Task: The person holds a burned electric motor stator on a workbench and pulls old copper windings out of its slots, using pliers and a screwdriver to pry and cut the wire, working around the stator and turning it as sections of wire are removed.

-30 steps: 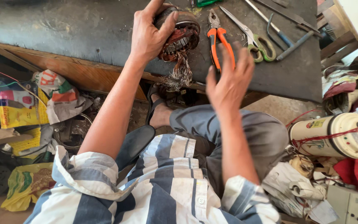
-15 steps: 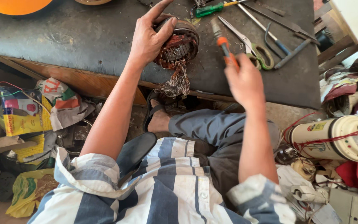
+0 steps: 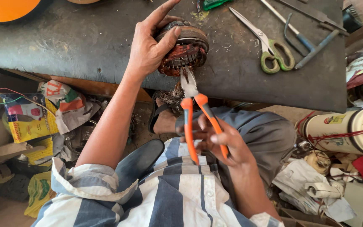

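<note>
- Workbench (image 3: 76, 42): a dark, scuffed, slate-grey slab with a worn wooden edge underneath, its top dusted with fine wire clippings near the middle.
- Left hand (image 3: 148, 46): clasped over the upper left side of a round, rust-brown motor stator with copper windings (image 3: 183, 50), thumb pressed on its face and index finger raised; the stator sits tilted on the bench close to the near edge.
- Right hand (image 3: 225, 145): closed around the orange-handled steel pliers (image 3: 194, 109), low over the lap; the handles are spread a little and the nose reaches up to touch the lower rim of the stator, where a tuft of frayed copper wire (image 3: 174, 94) hangs off the bench edge.
- Green-handled scissors (image 3: 265, 46) lie on the bench right of the stator, well apart from it, blades pointing away up-left.
- Beside the scissors, further right, rest a bent dark metal rod (image 3: 311, 48) and a thin blue-gripped screwdriver (image 3: 290, 29).
- A green tool handle (image 3: 213, 4) shows at the far edge, and part of an orange round object (image 3: 5, 8) at the top left corner.
- Floor to the left: crumpled yellow and printed paper packets (image 3: 26, 126) in a heap.
- Floor to the right: a cream cylindrical casing wound with red wire (image 3: 349, 130), amid rags and white scraps.
- The person sits close to the bench in a blue-and-white striped shirt (image 3: 160, 193) and grey trousers (image 3: 261, 130).
</note>
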`<state>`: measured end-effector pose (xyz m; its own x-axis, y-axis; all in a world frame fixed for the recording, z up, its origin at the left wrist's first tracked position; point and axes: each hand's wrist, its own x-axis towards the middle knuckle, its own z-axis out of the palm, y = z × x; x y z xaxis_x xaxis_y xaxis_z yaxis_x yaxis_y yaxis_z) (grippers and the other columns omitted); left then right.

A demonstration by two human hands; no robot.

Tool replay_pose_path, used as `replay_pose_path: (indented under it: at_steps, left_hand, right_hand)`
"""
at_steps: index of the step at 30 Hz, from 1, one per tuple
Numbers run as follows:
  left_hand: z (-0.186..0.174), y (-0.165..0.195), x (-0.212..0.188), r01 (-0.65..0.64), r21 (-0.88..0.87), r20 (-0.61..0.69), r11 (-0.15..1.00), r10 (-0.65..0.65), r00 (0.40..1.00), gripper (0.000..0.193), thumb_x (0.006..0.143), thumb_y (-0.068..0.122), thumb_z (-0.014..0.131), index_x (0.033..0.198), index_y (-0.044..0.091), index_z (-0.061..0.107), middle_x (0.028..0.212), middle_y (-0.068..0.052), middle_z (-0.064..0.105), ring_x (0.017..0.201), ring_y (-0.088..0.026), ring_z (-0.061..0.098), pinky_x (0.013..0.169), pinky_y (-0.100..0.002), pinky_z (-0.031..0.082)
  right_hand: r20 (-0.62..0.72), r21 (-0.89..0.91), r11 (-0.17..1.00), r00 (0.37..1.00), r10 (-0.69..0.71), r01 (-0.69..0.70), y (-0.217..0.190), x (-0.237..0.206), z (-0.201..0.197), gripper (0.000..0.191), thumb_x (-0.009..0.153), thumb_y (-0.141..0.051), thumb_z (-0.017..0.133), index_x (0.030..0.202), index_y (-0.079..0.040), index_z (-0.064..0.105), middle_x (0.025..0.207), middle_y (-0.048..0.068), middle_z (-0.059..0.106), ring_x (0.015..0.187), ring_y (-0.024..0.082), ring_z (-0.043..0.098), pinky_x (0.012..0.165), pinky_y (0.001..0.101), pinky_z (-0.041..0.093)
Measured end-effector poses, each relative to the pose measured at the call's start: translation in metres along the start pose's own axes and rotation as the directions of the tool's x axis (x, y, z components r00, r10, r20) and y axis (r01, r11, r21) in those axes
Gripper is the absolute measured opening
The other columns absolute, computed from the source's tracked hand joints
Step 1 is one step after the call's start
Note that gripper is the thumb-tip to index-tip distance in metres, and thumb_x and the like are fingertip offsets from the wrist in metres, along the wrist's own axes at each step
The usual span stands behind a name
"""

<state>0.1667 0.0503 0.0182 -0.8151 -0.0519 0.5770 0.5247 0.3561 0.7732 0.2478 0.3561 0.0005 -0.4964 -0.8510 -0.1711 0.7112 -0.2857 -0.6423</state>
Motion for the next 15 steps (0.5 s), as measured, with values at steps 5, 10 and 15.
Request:
replay_pose_path:
  at_steps: [5, 10, 15]
  left_hand:
    - [-0.002, 0.003, 0.0, 0.006, -0.019, 0.019, 1.0, -0.006, 1.0, 0.053, 0.109, 0.024, 0.07, 0.155, 0.011, 0.048, 0.121, -0.015, 0.078, 0.114, -0.019, 0.076, 0.105, -0.033, 0.059]
    - [-0.003, 0.005, -0.001, -0.018, 0.001, 0.037, 1.0, 0.018, 0.999, 0.054, 0.108, 0.023, 0.071, 0.155, 0.011, 0.047, 0.121, -0.015, 0.079, 0.113, -0.021, 0.079, 0.105, -0.033, 0.06]
    - [-0.005, 0.004, -0.001, -0.016, -0.008, 0.041, 1.0, 0.016, 0.999, 0.055, 0.109, 0.026, 0.072, 0.155, 0.011, 0.047, 0.12, -0.015, 0.079, 0.114, -0.022, 0.079, 0.105, -0.033, 0.06]
  right_hand:
    - [0.052, 0.133, 0.991, 0.998, -0.028, 0.021, 0.001, 0.037, 0.005, 0.034, 0.082, -0.017, 0.064, 0.112, -0.007, 0.051, 0.136, 0.038, 0.058, 0.124, 0.046, 0.063, 0.09, 0.0521, 0.061]
    - [-0.016, 0.183, 0.981, 0.998, -0.064, 0.066, 0.012, 0.05, 0.005, 0.028, 0.084, -0.014, 0.059, 0.11, -0.007, 0.051, 0.138, 0.037, 0.057, 0.124, 0.045, 0.063, 0.091, 0.0509, 0.059]
    - [-0.058, 0.26, 0.964, 0.997, -0.047, 0.061, 0.023, 0.055, 0.001, 0.029, 0.082, -0.014, 0.058, 0.109, -0.006, 0.052, 0.133, 0.039, 0.057, 0.12, 0.045, 0.065, 0.097, 0.0543, 0.057]
